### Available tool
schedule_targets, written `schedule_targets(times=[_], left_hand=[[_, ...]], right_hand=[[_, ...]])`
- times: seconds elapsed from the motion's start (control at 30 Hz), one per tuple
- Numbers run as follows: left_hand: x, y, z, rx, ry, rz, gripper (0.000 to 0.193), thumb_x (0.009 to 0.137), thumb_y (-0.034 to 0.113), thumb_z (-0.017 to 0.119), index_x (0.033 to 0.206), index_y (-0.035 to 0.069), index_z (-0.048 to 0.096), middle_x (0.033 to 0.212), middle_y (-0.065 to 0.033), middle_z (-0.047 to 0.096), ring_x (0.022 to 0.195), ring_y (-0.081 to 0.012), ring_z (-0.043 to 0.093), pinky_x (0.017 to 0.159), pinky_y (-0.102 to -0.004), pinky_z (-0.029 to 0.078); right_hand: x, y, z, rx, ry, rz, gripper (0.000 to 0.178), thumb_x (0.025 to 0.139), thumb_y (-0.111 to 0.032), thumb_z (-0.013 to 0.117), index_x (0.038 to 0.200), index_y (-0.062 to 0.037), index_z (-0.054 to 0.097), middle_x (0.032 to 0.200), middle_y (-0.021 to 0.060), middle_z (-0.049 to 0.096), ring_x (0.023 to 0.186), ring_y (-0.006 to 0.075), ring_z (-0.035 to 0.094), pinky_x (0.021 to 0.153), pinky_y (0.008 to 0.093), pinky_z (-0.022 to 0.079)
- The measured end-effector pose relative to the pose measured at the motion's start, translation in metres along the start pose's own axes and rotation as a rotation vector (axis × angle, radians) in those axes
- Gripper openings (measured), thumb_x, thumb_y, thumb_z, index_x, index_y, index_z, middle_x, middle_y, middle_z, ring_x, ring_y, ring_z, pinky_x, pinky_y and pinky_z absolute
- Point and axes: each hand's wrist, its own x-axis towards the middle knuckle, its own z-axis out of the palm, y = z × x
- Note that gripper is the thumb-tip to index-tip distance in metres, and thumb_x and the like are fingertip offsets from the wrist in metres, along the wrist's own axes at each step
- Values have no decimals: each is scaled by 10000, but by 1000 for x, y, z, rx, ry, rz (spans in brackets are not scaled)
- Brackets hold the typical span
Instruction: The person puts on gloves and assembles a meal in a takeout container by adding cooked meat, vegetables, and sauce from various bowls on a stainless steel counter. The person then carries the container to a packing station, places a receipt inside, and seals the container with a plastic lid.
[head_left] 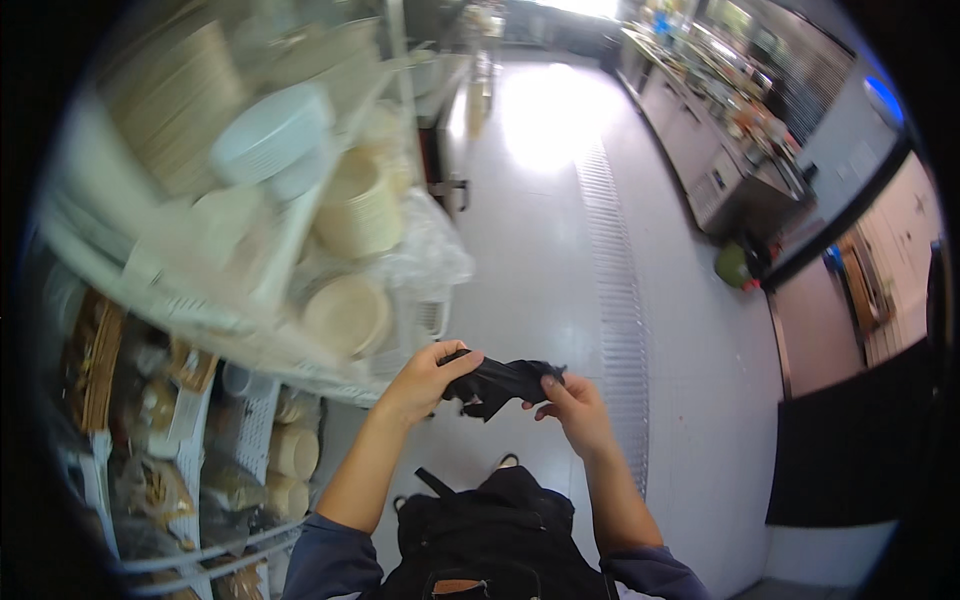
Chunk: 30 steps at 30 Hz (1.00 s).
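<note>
Stretched between my two hands, at waist height, is a crumpled, thin black piece that looks like a disposable glove. My left hand pinches its left end with the thumb on top. At the other end my right hand has closed thumb and fingers on the black material. A loose flap hangs down in the middle. Folds hide its full shape. Below, a black apron covers my front.
Close on my left rises a white rack with pale bowls and tubs, including a round cream tub. A grated drain runs along the floor ahead. Steel counters line the far right; a doorway opens nearer on that side.
</note>
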Motion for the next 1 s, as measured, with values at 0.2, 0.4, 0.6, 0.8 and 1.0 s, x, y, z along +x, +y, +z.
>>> schedule_targets(times=[0.2, 0.4, 0.6, 0.8, 1.0], left_hand=[[129, -3, 57, 255, -214, -75, 314, 826, 56, 720, 1101, 78, 568, 845, -36, 625, 691, -90, 589, 595, -210, 464], [272, -20, 87, 512, 99, 378, 305, 858, 88, 695, 1135, 58, 572, 926, -43, 627, 827, -113, 616, 725, -224, 470], [395, -2, 188, 30, -450, -73, 277, 949, 217, 625, 1084, -21, 581, 946, -46, 635, 858, -120, 621, 766, -253, 499], [542, 95, 242, 165, -425, 27, 165, 885, 41, 654, 1033, -6, 596, 930, -43, 646, 852, -92, 625, 758, -234, 504], [690, 158, 274, 464, -388, 68, 184, 821, 11, 715, 973, -16, 616, 829, -30, 652, 731, -74, 628, 662, -206, 506]], right_hand=[[39, -50, -110, -78, 197, -127, 320, 1023, -221, 436, 1078, 21, 637, 902, 82, 698, 765, 154, 665, 635, 266, 507], [127, -76, -198, -326, 448, -133, 204, 968, -128, 534, 984, 20, 673, 817, 47, 691, 703, 117, 650, 597, 247, 495], [238, -139, -256, -682, 678, -221, 139, 791, -75, 730, 914, -23, 692, 741, 42, 656, 645, 122, 627, 532, 241, 463], [332, -223, -316, -656, 628, -277, 221, 767, -63, 759, 959, -32, 655, 840, 52, 648, 692, 132, 624, 571, 242, 472], [448, -256, -409, -225, 777, -244, 70, 887, -58, 659, 933, -11, 635, 830, 38, 644, 723, 93, 614, 624, 224, 469]])
